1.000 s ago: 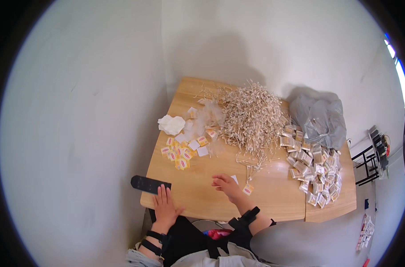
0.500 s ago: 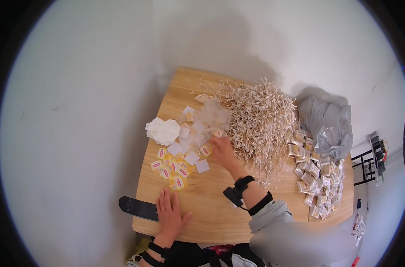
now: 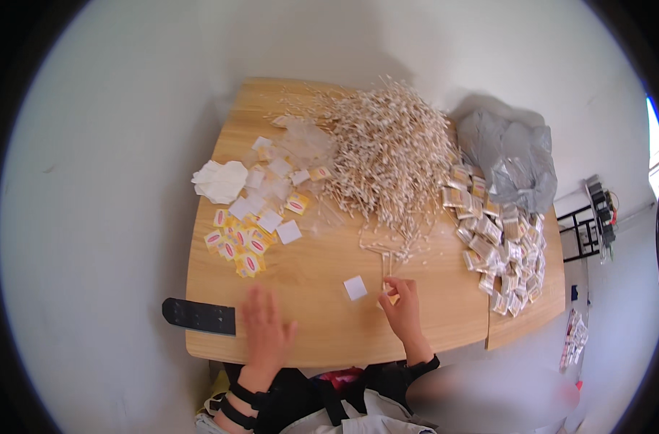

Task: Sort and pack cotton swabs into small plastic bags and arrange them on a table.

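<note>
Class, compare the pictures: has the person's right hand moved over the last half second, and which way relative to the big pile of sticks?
Yes. The right hand has pulled back from beside the stick pile toward the table's near edge.

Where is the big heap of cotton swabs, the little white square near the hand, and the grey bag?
heap of cotton swabs (image 3: 391, 155), head view, middle of the pile.
small white square packet (image 3: 355, 288), head view, its centre.
grey plastic bag (image 3: 514, 163), head view, crumpled middle.
</note>
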Demonstrator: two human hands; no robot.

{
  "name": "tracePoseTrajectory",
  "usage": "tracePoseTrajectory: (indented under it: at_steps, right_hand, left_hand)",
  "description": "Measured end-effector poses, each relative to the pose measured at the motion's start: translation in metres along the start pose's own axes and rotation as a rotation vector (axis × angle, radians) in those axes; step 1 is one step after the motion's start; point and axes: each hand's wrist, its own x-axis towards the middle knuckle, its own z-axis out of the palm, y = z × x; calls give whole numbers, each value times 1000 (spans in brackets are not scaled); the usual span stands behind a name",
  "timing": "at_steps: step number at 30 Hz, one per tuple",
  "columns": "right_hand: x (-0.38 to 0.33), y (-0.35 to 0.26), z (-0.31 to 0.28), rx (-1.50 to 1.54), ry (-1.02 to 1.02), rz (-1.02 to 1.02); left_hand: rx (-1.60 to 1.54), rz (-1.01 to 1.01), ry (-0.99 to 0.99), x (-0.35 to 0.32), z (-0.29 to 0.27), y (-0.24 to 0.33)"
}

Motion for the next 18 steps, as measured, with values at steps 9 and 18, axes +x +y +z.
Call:
tracePoseTrajectory:
  at_steps: [9, 18]
  right_hand:
    - [-55, 12, 16, -203, 105, -115]
    - [-57, -15, 55, 136, -192, -377]
  left_hand:
    - [-32, 428, -143, 35, 54, 81]
    - [-219, 437, -306, -32, 18, 44]
